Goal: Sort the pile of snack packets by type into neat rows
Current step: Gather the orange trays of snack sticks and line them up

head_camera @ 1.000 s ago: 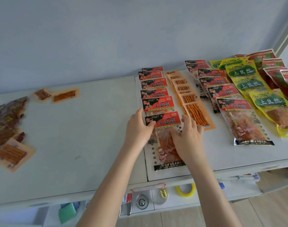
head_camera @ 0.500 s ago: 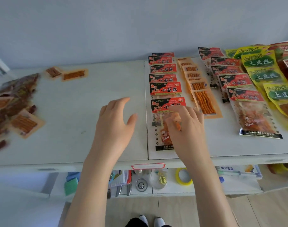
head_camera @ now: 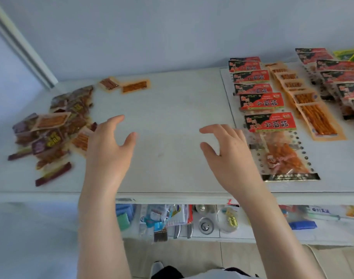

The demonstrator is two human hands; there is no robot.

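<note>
So I'm watching the left hand [head_camera: 109, 150] and right hand [head_camera: 230, 156] hovering over the table [head_camera: 172, 101] near its front edge, fingers apart, gripping nothing. The unsorted pile [head_camera: 51, 133] is sitting left, the red packet row [head_camera: 260, 101] right, and two stray packets [head_camera: 124, 85] are lying at the back.

The jumbled pile of brown and purple foil snack packets [head_camera: 51, 133] lay smeared by motion blur, its labels unreadable. The far row of red-and-black plastic packets [head_camera: 341, 77] and the green-and-yellow packets [head_camera: 349, 54] ran off the right edge. The right hand [head_camera: 231, 160] covered the left edge of the nearest clear, red-topped packet [head_camera: 280, 152].
</note>
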